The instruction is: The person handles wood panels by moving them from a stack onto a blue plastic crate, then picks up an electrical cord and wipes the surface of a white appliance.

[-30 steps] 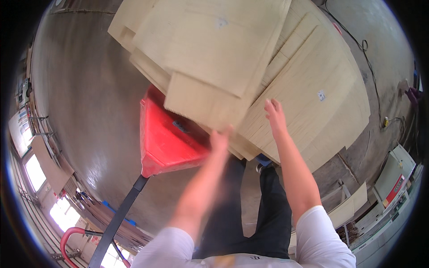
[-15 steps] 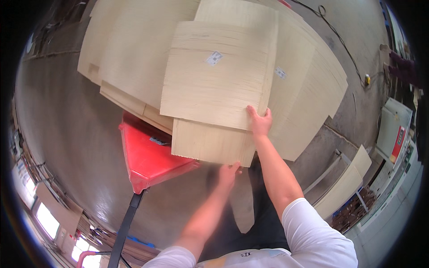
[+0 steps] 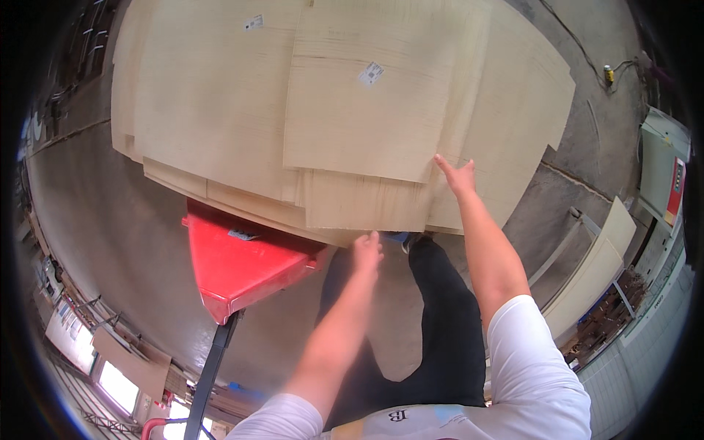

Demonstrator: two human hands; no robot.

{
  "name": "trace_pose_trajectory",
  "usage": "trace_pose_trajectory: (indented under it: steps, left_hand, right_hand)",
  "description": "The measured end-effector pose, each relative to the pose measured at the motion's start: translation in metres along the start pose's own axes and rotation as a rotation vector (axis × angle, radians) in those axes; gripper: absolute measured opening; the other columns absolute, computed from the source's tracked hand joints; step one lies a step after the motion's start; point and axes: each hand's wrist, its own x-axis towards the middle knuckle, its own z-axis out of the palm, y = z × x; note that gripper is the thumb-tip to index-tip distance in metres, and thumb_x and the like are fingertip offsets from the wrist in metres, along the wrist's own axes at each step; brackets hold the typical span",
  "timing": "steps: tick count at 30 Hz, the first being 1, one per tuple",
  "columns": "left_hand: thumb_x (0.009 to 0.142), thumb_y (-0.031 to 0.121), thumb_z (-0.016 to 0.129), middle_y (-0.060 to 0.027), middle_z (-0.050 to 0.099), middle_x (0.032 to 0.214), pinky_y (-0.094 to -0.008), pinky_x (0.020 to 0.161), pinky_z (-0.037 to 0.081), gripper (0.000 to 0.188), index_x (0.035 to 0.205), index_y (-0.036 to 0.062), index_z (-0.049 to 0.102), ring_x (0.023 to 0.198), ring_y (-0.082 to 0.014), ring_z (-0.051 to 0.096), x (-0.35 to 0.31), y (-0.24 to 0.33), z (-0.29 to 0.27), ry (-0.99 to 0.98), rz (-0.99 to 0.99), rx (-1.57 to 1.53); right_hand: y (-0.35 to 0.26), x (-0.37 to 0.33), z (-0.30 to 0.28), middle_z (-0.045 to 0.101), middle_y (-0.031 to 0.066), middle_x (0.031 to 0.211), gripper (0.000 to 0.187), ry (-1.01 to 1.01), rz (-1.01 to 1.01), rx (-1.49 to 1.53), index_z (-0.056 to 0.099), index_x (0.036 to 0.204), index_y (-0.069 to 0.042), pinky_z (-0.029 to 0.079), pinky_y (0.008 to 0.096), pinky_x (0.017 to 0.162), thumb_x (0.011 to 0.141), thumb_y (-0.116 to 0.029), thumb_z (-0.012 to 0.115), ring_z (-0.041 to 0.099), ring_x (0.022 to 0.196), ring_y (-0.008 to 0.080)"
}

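A pale plywood sheet (image 3: pixel 367 125) with a small printed label lies on top of the stack. Under its near edge a lower wooden sheet (image 3: pixel 367 202) sticks out toward me. My right hand (image 3: pixel 459 179) is at the top sheet's near right corner, thumb and fingers spread, the thumb by the sheet's edge. At the near edge of the lower sheet is my left hand (image 3: pixel 366 253), fingers half bent and apart, fingertips close to that edge. Whether they touch the edge is hard to tell. Neither hand grips a sheet.
More wide plywood sheets (image 3: pixel 213 110) spread left and right. Below them is a red pallet jack (image 3: pixel 246 264) with a black handle (image 3: pixel 211 374). At right, a pale panel (image 3: pixel 598 264) leans on a frame. A cable and a small yellow object (image 3: pixel 609 75) lie on the floor.
The top sheet now lies farther from me, squarer over the stack, and the lower sheet has shifted away too. My right hand's hold on the corner has loosened; my left hand has come off the edge.
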Motion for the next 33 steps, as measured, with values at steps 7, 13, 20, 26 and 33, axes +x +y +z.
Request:
trace_pose_trajectory:
  steps: [7, 13, 20, 26, 33]
  left_hand:
    - [0.097, 0.055, 0.053, -0.0079, 0.059, 0.114, -0.0333, 0.072, 0.050, 0.053, 0.122, 0.0083, 0.049, 0.089, -0.0197, 0.058, 0.022, 0.008, -0.013, 0.005, 0.028, -0.439]
    - [0.095, 0.057, 0.053, -0.0104, 0.051, 0.141, -0.0477, 0.110, 0.037, 0.068, 0.142, 0.0081, 0.043, 0.129, -0.0297, 0.047, -0.018, 0.045, -0.030, -0.113, 0.118, -0.970]
    - [0.099, 0.052, 0.049, -0.0177, 0.046, 0.145, -0.0510, 0.111, 0.036, 0.068, 0.145, 0.0033, 0.038, 0.132, -0.0357, 0.045, -0.034, 0.102, -0.131, -0.150, 0.313, -0.910]
    - [0.099, 0.049, 0.050, -0.0175, 0.048, 0.143, -0.0506, 0.110, 0.037, 0.066, 0.143, 0.0004, 0.039, 0.132, -0.0355, 0.046, -0.015, 0.155, -0.165, -0.182, 0.394, -0.786]
    - [0.092, 0.034, 0.070, -0.0153, 0.059, 0.125, -0.0448, 0.088, 0.056, 0.056, 0.129, -0.0036, 0.051, 0.106, -0.0298, 0.063, -0.009, 0.182, -0.162, 0.348, 0.523, -0.774]
  right_hand:
    - [0.004, -0.027, 0.016, 0.049, 0.0320, 0.137, 0.120, -0.135, 0.066, 0.114, 0.038, 0.138, 0.013, 0.037, 0.0448, 0.108, 0.069, -0.083, 0.060, 0.047, 0.131, 0.0405]
    - [0.008, -0.093, 0.041, 0.053, 0.0307, 0.132, 0.102, -0.366, 0.104, 0.204, 0.046, 0.134, 0.006, 0.040, 0.0457, 0.105, 0.077, -0.078, 0.058, 0.051, 0.126, 0.0402]
    - [-0.043, -0.107, 0.019, 0.042, 0.0203, 0.146, 0.090, -0.696, 0.097, 0.599, 0.036, 0.143, -0.001, 0.037, 0.0517, 0.105, 0.086, -0.067, 0.058, 0.046, 0.130, 0.0349]
    - [-0.109, -0.025, 0.028, 0.035, 0.0173, 0.152, 0.094, -0.606, -0.021, 1.095, 0.031, 0.148, -0.002, 0.032, 0.0499, 0.110, 0.083, -0.059, 0.069, 0.040, 0.134, 0.0320]
    - [-0.166, -0.066, 0.037, 0.029, 0.0219, 0.153, 0.114, -0.239, 0.206, 1.051, 0.019, 0.147, 0.007, 0.031, 0.0503, 0.112, 0.073, -0.051, 0.083, 0.038, 0.136, 0.0350]
